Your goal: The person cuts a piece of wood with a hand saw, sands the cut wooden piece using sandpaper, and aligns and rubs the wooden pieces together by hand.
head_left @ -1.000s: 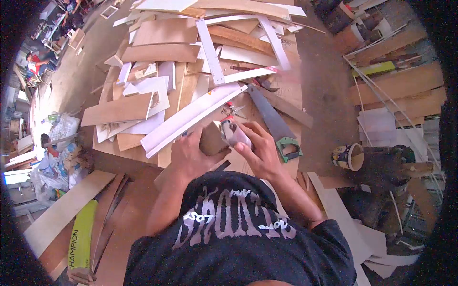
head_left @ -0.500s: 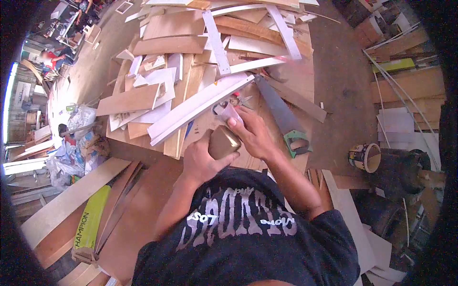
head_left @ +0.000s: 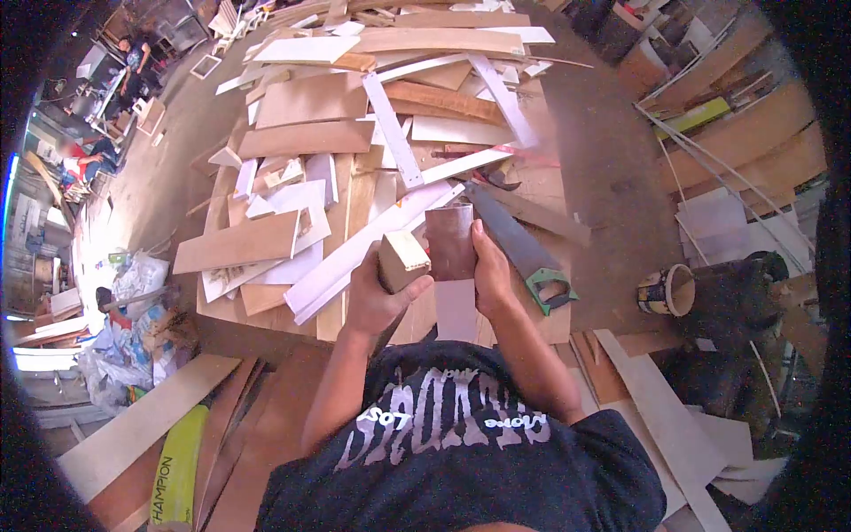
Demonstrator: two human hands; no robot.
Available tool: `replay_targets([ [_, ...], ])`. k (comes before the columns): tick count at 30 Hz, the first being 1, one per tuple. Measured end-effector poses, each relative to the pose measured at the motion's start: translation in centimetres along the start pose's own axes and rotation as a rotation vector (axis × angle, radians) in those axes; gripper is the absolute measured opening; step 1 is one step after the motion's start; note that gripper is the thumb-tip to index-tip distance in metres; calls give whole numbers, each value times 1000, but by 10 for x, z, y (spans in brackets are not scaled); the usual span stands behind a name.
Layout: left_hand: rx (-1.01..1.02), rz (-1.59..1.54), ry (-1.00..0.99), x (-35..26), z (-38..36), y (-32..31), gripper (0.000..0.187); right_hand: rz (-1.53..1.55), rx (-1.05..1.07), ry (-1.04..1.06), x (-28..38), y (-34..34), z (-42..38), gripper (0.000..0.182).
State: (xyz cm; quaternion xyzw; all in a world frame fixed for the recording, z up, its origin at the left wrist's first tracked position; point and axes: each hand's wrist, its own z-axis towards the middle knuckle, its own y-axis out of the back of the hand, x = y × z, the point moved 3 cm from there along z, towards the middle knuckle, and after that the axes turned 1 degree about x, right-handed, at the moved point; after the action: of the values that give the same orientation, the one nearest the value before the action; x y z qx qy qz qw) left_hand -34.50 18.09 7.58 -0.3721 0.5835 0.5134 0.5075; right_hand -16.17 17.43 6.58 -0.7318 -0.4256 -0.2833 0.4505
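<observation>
Nearest you, below your grip, your black shirt carries "LOST" and "More" in small white letters; folds make the large letters hard to read. Your left hand is closed around a block, its pale end facing up and your thumb across the near side; the rest of the block is largely hidden by your palm. Your right hand holds a thin sheet just beside the block, dark brown above and paler below, thumb at its right edge, with most of the fingers hidden behind it.

Left of your grip and nearer you, a yellow-green box reads "HAMPION", any letter before the H cut off. Just beyond your hands, a long white board slants across the worktable. Right of your right hand lies a handsaw with a green handle; you can't make out any marking on the blade. Farther right, a bucket has a printed label too small to read.

Beyond the board, a white frame rests on stacked wood pieces. Far off to the left, you see a standing person and another in red, both small and indistinct.
</observation>
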Motion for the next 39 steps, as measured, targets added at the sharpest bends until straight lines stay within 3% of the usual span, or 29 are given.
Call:
replay_targets([
  [7,156,-275,-28,22,9,-10,64,63,-99,118,-23,8,15,66],
  [14,171,-251,-153,12,16,-29,77,34,-139,301,-22,11,12,57],
  [19,263,-236,-98,8,16,-31,77,6,-150,379,-20,20,16,54],
  [23,227,-210,-155,6,18,-31,79,-137,-154,437,-7,9,-6,48],
  [24,155,-301,-92,3,17,-30,77,-170,-128,476,-4,5,-9,46],
  [26,78,-393,-28,5,16,-27,76,-173,-86,460,-16,12,0,46],
  [29,210,-433,-61,14,14,-21,76,-81,-31,458,-23,12,9,44],
  [33,242,-329,-55,0,11,-24,76,109,-39,375,-30,12,11,36],
  [36,232,-395,37,0,12,-28,77,60,-34,391,-31,18,15,31],
  [39,248,-338,3,7,18,-27,79,-32,-48,424,-27,18,14,31],
])
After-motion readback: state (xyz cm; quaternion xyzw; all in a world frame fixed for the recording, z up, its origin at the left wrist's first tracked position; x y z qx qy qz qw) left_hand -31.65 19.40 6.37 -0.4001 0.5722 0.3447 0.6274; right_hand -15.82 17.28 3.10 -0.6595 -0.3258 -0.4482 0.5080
